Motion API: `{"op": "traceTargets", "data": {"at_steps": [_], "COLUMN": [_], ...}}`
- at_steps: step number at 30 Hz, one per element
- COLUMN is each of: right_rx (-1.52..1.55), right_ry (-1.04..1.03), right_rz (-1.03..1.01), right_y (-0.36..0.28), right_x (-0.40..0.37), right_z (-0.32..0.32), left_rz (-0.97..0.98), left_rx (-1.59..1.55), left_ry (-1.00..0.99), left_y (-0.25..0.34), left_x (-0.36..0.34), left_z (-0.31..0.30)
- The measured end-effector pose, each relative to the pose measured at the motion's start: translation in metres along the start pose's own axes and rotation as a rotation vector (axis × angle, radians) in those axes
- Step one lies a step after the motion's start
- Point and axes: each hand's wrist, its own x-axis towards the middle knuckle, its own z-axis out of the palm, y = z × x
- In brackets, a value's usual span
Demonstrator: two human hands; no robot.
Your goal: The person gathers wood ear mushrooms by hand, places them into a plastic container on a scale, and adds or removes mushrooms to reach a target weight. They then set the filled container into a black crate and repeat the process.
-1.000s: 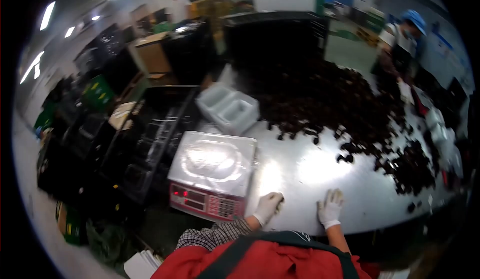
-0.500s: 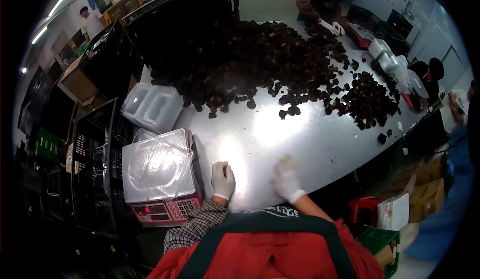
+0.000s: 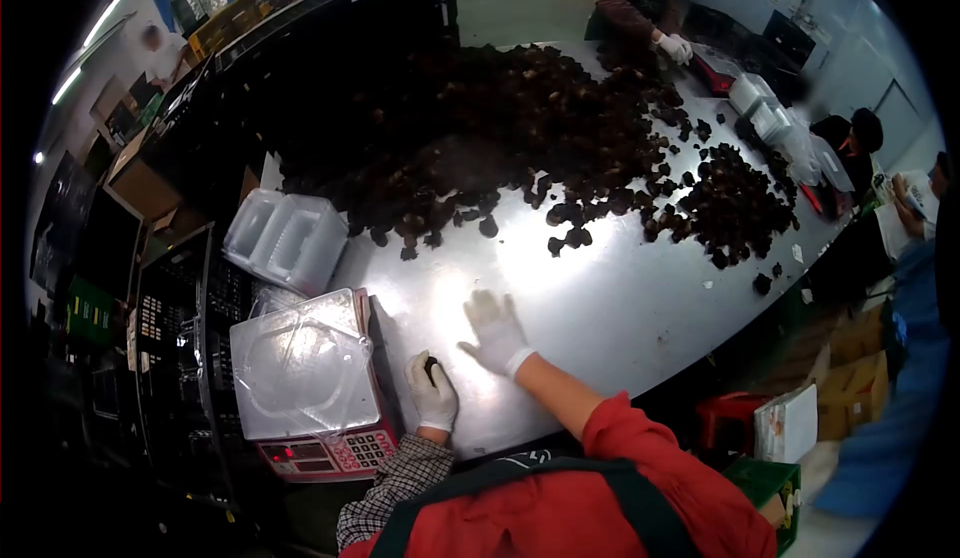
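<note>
Head view: a small dark piece (image 3: 430, 364) sits in the left hand (image 3: 433, 398), caught between the thumb and the curled fingers. Only its upper part shows, at the far end of the hand; that part seems to run roughly away from the person's body, in line with the hand. The rest is hidden, so its true long axis and which end leads cannot be told. The thumb lies on its right side, the curled fingers on its left.

The left hand is low over the near edge of the metal table (image 3: 610, 308), just beside the scale (image 3: 300, 368). The right hand (image 3: 496, 334), gloved in white like the left, reaches ahead of it with palm down and fingers spread; it is blurred, and whether it touches the metal cannot be told.

White trays (image 3: 285, 240) stand beyond the scale. A broad dark pile (image 3: 540, 128) covers the far part of the table, with a smaller heap (image 3: 735, 203) to its right. Across the table, a co-worker's gloved hands (image 3: 675, 49) are close together.
</note>
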Motion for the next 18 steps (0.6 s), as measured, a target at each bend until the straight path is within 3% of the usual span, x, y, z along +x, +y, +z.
{"op": "traceTargets", "data": {"at_steps": [1,3,4,5,6,7,8,9,10,11,12,13,15,16,18], "right_rx": [-0.035,0.065,-0.078,-0.194,-0.22,-0.381,-0.513,-0.275,-0.572,-0.529,-0.404,-0.836,-0.799,-0.728,-0.277], "right_ry": [0.065,-0.215,-0.035,0.045,0.051,0.055,0.089,0.212,0.22,0.235,0.294,0.351,0.463,0.473,0.334], "right_rz": [0.072,0.39,0.48,0.511,0.714,0.899,0.965,1.156,1.229,1.301,1.322,1.244,1.166,1.067,0.96], "right_y": [0.024,0.063,0.116,0.139,0.147,0.176,0.183,0.193,0.223,0.252,0.223,0.226,0.208,0.192,0.135], "right_x": [-0.004,-0.026,-0.064,-0.104,-0.14,-0.191,-0.233,-0.281,-0.338,-0.394,-0.415,-0.438,-0.413,-0.379,-0.279], "right_z": [-0.005,-0.082,-0.035,-0.057,-0.099,-0.095,-0.116,-0.135,-0.11,-0.099,-0.132,-0.109,-0.109,-0.117,-0.152], "left_rz": [0.004,0.025,0.037,0.045,0.053,-0.003,-0.017,0.078,0.101,0.078,0.077,0.09,0.08,0.076,0.105], "left_rx": [0.004,-0.004,0.001,0.01,-0.003,-0.042,-0.047,-0.005,0.024,0.027,0.017,0.0,-0.001,0.0,0.018], "left_ry": [-0.006,-0.026,-0.034,-0.033,-0.036,-0.083,-0.127,-0.056,-0.072,-0.082,-0.049,-0.036,-0.031,-0.038,-0.015], "left_y": [0.0,0.001,0.001,-0.001,0.0,0.004,0.003,-0.009,0.002,0.01,0.012,0.013,0.012,0.012,0.009], "left_x": [-0.001,-0.001,-0.002,-0.001,0.0,0.001,0.001,-0.002,0.002,0.005,0.006,0.005,0.004,0.003,0.002], "left_z": [0.001,0.002,0.003,0.002,0.003,0.001,0.001,0.007,0.0,-0.006,-0.008,-0.006,-0.004,-0.004,-0.002]}}
